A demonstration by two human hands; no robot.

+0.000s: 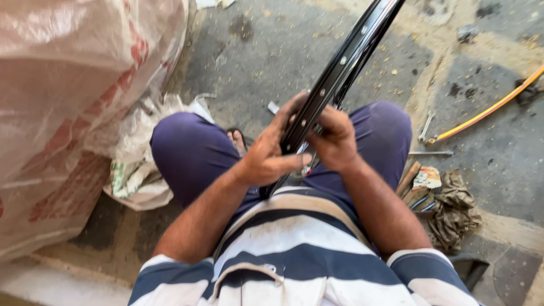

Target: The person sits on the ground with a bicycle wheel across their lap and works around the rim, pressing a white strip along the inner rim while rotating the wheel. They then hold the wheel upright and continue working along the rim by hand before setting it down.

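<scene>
Here, seen from above, a seated person in a striped shirt and purple trousers holds a black wheel rim (340,68) between the knees. The rim runs from the lap up toward one o'clock, out of the top of the view, with small round spoke holes along its inner face. The left hand (271,152) wraps the rim's lower end from the nine o'clock side, fingers curled over it and thumb pointing right, gripping it. The right hand (335,140) is closed against the rim from the three o'clock side; what its fingers pinch is hidden.

At nine to eleven o'clock stands a large translucent sack (73,102), with a crumpled white bag (139,170) just beside the left knee. At three o'clock on the grey paved ground lie a metal spanner (426,126) and an orange hose (487,110) running toward two o'clock. At four o'clock, near the right elbow, sits a dirty rag (453,209) next to a small pile of flat tools (418,190).
</scene>
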